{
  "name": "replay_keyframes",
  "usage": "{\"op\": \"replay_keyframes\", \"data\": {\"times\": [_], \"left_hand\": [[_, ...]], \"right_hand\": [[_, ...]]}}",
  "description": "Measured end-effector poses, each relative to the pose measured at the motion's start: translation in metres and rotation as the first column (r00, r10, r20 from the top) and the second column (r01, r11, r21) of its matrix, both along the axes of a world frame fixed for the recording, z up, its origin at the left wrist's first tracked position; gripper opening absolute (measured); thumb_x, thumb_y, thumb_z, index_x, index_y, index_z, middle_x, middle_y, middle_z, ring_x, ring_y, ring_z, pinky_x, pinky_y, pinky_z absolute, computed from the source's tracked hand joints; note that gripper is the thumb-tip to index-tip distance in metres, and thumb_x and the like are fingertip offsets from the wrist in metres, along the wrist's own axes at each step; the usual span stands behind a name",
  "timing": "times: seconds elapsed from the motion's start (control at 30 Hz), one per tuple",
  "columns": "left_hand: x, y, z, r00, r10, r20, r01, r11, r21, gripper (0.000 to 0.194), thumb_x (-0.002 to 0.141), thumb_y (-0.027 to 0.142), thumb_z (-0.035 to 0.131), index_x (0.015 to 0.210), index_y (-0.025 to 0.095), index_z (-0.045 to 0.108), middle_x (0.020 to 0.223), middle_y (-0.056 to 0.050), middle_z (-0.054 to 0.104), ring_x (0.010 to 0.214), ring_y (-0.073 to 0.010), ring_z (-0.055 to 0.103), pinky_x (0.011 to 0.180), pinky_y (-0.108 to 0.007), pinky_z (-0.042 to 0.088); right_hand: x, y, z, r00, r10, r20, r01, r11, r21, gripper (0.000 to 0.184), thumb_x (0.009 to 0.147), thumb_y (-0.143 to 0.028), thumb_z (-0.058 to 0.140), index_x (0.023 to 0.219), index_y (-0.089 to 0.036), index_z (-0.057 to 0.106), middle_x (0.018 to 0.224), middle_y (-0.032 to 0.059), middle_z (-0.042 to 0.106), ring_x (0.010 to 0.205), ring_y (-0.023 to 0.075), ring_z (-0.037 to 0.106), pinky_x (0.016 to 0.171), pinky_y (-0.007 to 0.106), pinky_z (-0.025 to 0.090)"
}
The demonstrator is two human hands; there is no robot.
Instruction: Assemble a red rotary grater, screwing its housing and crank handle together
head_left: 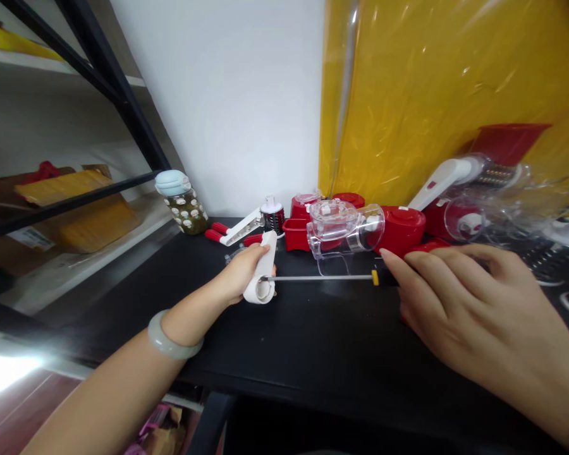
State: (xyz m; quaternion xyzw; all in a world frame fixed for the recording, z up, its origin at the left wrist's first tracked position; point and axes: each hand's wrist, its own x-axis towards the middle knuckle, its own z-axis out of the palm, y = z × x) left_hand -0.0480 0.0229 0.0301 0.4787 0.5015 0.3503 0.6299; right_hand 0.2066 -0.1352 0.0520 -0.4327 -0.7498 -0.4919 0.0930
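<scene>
My left hand (243, 268) grips a white plastic handle piece (265, 253) with a round, hollow ring at its lower end. A screwdriver (322, 278) with a long metal shaft and a yellow collar lies level across the view. Its tip meets the ring end of the white piece; whether a screw sits there I cannot make out. My right hand (459, 303) is closed round the screwdriver's dark handle, which the fingers mostly hide. Both hands are above a black tabletop (303, 354).
Behind my hands stand a clear plastic grater housing (334, 224), red bases (401, 230), a drum grater (272, 215) and red-tipped white handles (239, 227). A patterned bottle (184, 205) is at the back left. More grater parts (474, 202) crowd the right. Shelves (52, 82) rise at left.
</scene>
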Motion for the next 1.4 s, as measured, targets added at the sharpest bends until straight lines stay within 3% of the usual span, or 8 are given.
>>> {"op": "replay_keyframes", "data": {"times": [0.1, 0.5, 0.63, 0.77, 0.9, 1.03, 1.23, 1.4], "left_hand": [[-0.001, 0.001, 0.001, 1.0, 0.013, -0.002, -0.013, 1.0, 0.001, 0.018, 0.092, 0.029, 0.045, 0.079, 0.017, 0.051, 0.05, -0.001, 0.059, 0.034, -0.0148, 0.053, 0.037, -0.025, 0.045], [0.0, 0.003, 0.002, 1.0, 0.015, -0.017, -0.015, 1.0, 0.0, 0.02, 0.093, 0.028, 0.04, 0.081, 0.017, 0.051, 0.047, -0.003, 0.059, 0.031, -0.0183, 0.054, 0.034, -0.028, 0.046], [-0.002, 0.005, 0.002, 1.0, -0.003, -0.016, 0.003, 1.0, -0.015, 0.023, 0.092, 0.029, 0.041, 0.08, 0.015, 0.054, 0.049, -0.005, 0.06, 0.032, -0.0184, 0.054, 0.034, -0.029, 0.046], [-0.002, 0.004, 0.001, 1.0, 0.005, -0.015, -0.005, 1.0, 0.011, 0.018, 0.092, 0.029, 0.042, 0.082, 0.016, 0.052, 0.048, -0.003, 0.059, 0.034, -0.0183, 0.055, 0.036, -0.029, 0.047], [-0.003, 0.006, -0.003, 1.0, -0.022, -0.006, 0.022, 1.0, 0.016, 0.02, 0.09, 0.029, 0.045, 0.078, 0.016, 0.054, 0.049, -0.003, 0.059, 0.034, -0.0165, 0.054, 0.038, -0.027, 0.046], [-0.006, 0.01, -0.006, 0.999, -0.031, 0.013, 0.031, 0.999, 0.007, 0.026, 0.089, 0.032, 0.047, 0.075, 0.014, 0.059, 0.05, -0.005, 0.059, 0.035, -0.0158, 0.054, 0.037, -0.025, 0.043], [-0.007, 0.011, -0.006, 0.999, -0.034, 0.004, 0.034, 0.999, -0.015, 0.028, 0.089, 0.033, 0.047, 0.072, 0.013, 0.059, 0.049, -0.006, 0.06, 0.034, -0.0158, 0.054, 0.035, -0.025, 0.043], [-0.005, 0.01, -0.006, 1.0, -0.022, -0.007, 0.022, 1.0, -0.007, 0.027, 0.09, 0.031, 0.044, 0.073, 0.014, 0.058, 0.049, -0.005, 0.059, 0.034, -0.0153, 0.053, 0.035, -0.025, 0.043]], "right_hand": [[0.002, 0.0, 0.0, 1.0, 0.027, 0.002, -0.027, 1.0, -0.015, 0.042, 0.088, -0.007, 0.044, 0.128, -0.001, 0.052, 0.096, 0.0149, 0.068, 0.084, 0.0275, 0.059, 0.084, 0.05, 0.044], [0.006, -0.011, 0.001, 0.966, 0.166, -0.198, -0.179, 0.983, -0.049, 0.035, 0.096, -0.016, 0.042, 0.125, -0.019, 0.061, 0.088, 0.0046, 0.069, 0.084, 0.0214, 0.06, 0.071, 0.034, 0.043], [0.011, -0.015, -0.004, 0.984, 0.128, -0.121, -0.136, 0.989, -0.055, 0.046, 0.095, -0.014, 0.042, 0.14, -0.022, 0.049, 0.1, 0.0055, 0.069, 0.085, 0.0196, 0.061, 0.067, 0.033, 0.039], [0.011, -0.01, -0.004, 0.999, 0.026, -0.037, -0.027, 0.999, -0.024, 0.057, 0.092, -0.017, 0.052, 0.147, -0.016, 0.039, 0.078, 0.0033, 0.066, 0.065, 0.0177, 0.055, 0.056, 0.033, 0.031], [0.007, -0.006, 0.0, 0.997, 0.047, -0.061, -0.05, 0.998, -0.034, 0.052, 0.092, -0.033, 0.055, 0.136, -0.006, 0.05, 0.09, 0.0105, 0.069, 0.07, 0.021, 0.056, 0.061, 0.036, 0.037], [0.009, -0.005, 0.004, 0.996, 0.086, -0.017, -0.087, 0.994, -0.069, 0.045, 0.089, -0.017, 0.053, 0.132, -0.004, 0.052, 0.103, 0.0163, 0.068, 0.08, 0.027, 0.059, 0.071, 0.041, 0.043], [0.009, -0.005, 0.004, 0.983, 0.182, -0.035, -0.183, 0.983, -0.03, 0.038, 0.085, -0.006, 0.052, 0.121, -0.015, 0.059, 0.088, 0.0097, 0.067, 0.086, 0.0293, 0.061, 0.071, 0.04, 0.044], [0.005, -0.01, -0.006, 0.947, 0.164, -0.275, -0.159, 0.986, 0.04, 0.02, 0.087, -0.024, 0.063, 0.106, -0.02, 0.067, 0.089, 0.0065, 0.068, 0.081, 0.0214, 0.062, 0.068, 0.033, 0.046]]}}
